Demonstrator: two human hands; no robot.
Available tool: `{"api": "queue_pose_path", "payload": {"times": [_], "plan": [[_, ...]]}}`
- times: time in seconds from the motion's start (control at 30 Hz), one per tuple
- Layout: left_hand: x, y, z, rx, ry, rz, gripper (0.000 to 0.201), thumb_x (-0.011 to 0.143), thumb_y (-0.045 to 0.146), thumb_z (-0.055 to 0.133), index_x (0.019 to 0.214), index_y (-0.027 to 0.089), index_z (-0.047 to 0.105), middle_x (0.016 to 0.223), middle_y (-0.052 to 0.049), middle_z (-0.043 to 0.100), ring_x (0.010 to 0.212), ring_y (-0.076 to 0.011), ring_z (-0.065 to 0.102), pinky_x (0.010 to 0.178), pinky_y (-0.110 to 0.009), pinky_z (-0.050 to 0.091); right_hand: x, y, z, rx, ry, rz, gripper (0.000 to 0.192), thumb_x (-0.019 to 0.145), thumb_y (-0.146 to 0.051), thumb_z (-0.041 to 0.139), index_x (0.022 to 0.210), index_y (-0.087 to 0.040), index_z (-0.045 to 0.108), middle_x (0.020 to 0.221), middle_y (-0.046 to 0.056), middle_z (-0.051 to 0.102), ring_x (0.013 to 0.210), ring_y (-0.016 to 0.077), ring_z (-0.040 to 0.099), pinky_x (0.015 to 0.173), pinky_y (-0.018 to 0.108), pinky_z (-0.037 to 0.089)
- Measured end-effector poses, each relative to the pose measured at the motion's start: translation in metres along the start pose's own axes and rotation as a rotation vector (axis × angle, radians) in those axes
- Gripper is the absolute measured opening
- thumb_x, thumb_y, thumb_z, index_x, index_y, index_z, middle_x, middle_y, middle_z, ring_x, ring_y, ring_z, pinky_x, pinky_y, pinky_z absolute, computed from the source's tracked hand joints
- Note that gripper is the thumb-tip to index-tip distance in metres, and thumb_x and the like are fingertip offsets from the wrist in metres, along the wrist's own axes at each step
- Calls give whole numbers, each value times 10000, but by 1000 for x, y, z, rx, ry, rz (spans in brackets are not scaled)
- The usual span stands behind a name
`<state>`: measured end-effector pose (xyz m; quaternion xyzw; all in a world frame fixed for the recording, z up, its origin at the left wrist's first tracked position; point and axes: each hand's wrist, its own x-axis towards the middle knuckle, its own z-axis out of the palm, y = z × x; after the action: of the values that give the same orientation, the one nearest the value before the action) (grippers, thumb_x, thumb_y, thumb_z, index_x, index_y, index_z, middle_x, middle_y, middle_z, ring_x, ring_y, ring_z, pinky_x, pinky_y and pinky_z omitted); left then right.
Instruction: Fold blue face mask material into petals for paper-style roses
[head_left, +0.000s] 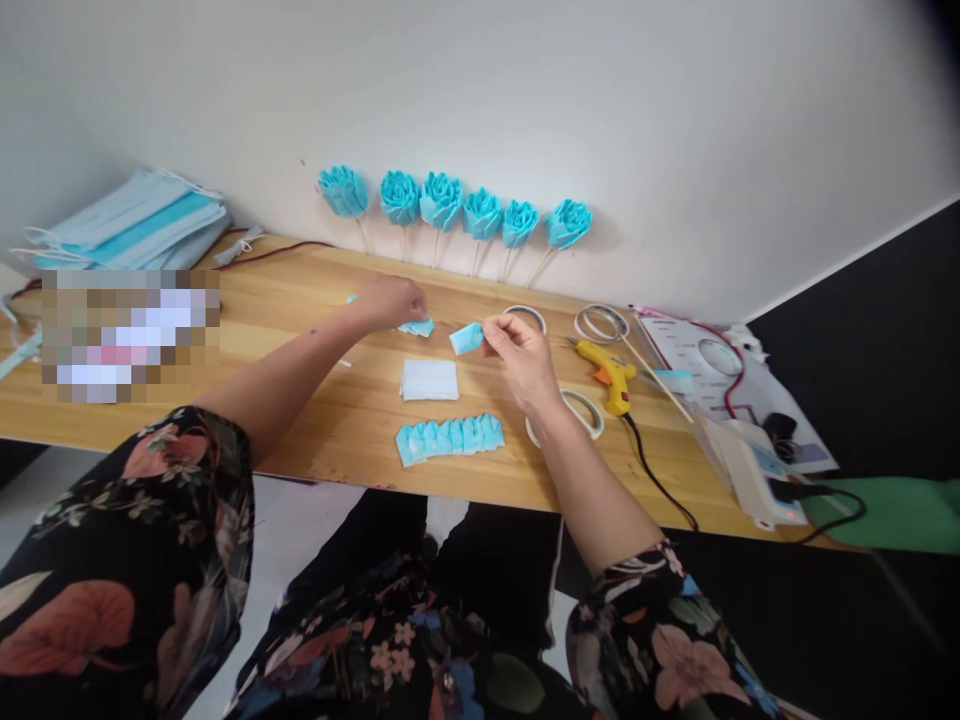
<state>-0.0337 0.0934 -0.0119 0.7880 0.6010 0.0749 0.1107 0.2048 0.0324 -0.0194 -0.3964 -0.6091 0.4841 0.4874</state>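
My right hand (519,352) pinches a small folded blue piece (466,339) between thumb and fingers, above the wooden table (360,400). To its left, my left hand (391,301) is curled with its fingers pointing down, over a few folded blue pieces (417,328). What those fingers hold, if anything, is hidden. A stack of white rectangular sheets (429,380) lies below and between the hands. Closer to the table's front edge, several folded blue pieces (450,438) overlap in a row.
Several blue flowers on sticks (440,202) lean against the wall. Rolls of tape (585,415), a yellow glue gun (609,375) with a black cord and a white power strip (757,470) lie on the right. Face masks (142,220) are piled at far left, behind a blurred patch.
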Motion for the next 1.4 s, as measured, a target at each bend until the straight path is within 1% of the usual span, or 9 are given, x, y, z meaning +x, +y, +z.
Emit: {"api": "queue_pose_path", "payload": {"times": [0.17, 0.3, 0.37, 0.5, 0.67, 0.77, 0.9, 1.1, 1.4], "plan": [[3, -3, 8, -27, 9, 18, 190, 774, 309, 607, 844, 193, 741, 969, -88, 765, 918, -259, 656, 723, -303, 380, -1, 2, 2, 16, -24, 27, 354, 743, -555, 756, 793, -217, 665, 717, -26, 611, 667, 104, 544, 660, 250, 482], [-9, 0, 1, -184, 69, 44, 158, 750, 305, 621, 809, 185, 705, 1009, -81, 750, 948, -247, 652, 779, -303, 418, -2, 4, 1, 43, -53, 38, 328, 748, -516, 769, 805, -204, 686, 735, -21, 638, 672, 100, 568, 663, 246, 488], [-19, 6, -8, -314, 69, 66, 196, 759, 344, 626, 848, 184, 697, 1035, -62, 746, 944, -222, 657, 799, -290, 437, -2, 4, 0, 37, -55, 33, 313, 756, -499, 768, 812, -199, 697, 727, -19, 646, 673, 100, 575, 672, 246, 489], [-35, 21, -26, -479, 51, 91, 209, 770, 358, 631, 862, 174, 673, 932, -40, 745, 855, -193, 658, 766, -287, 452, -2, 6, 0, -36, -55, 23, 306, 766, -497, 760, 824, -200, 708, 737, -9, 664, 690, 108, 579, 685, 251, 493], [-42, 35, -30, -665, -9, 215, 326, 773, 319, 659, 1059, 167, 631, 908, -46, 711, 825, -201, 658, 739, -299, 472, -3, 7, 0, -103, -71, -4, 292, 795, -492, 739, 848, -205, 719, 753, -7, 678, 688, 110, 580, 686, 253, 486], [-44, 38, -30, -654, -43, 260, 351, 786, 308, 655, 1111, 177, 647, 923, -36, 703, 864, -219, 655, 749, -298, 471, -4, 6, -1, -130, -83, -29, 276, 811, -484, 727, 853, -211, 728, 749, -9, 679, 681, 110, 576, 678, 252, 477], [-47, 42, -33, -634, -106, 304, 284, 804, 317, 650, 1051, 179, 668, 916, -33, 704, 848, -200, 640, 728, -279, 463, -5, 4, -2, -181, -88, -39, 280, 819, -493, 712, 860, -217, 733, 762, -5, 688, 690, 119, 580, 677, 260, 474], [-50, 47, -33, -711, -131, 295, 220, 782, 305, 705, 963, 181, 688, 864, -21, 699, 812, -193, 630, 744, -285, 471, -5, 3, 0, -222, -97, -51, 227, 820, -445, 714, 829, -218, 727, 738, -10, 685, 664, 117, 569, 660, 263, 458], [-52, 52, -35, -711, -170, 285, 190, 816, 268, 669, 983, 192, 718, 900, -18, 714, 862, -206, 632, 785, -297, 465, -5, 1, -1, -291, -85, -70, 181, 811, -394, 706, 803, -214, 726, 742, -8, 704, 672, 127, 590, 662, 266, 458]]}}
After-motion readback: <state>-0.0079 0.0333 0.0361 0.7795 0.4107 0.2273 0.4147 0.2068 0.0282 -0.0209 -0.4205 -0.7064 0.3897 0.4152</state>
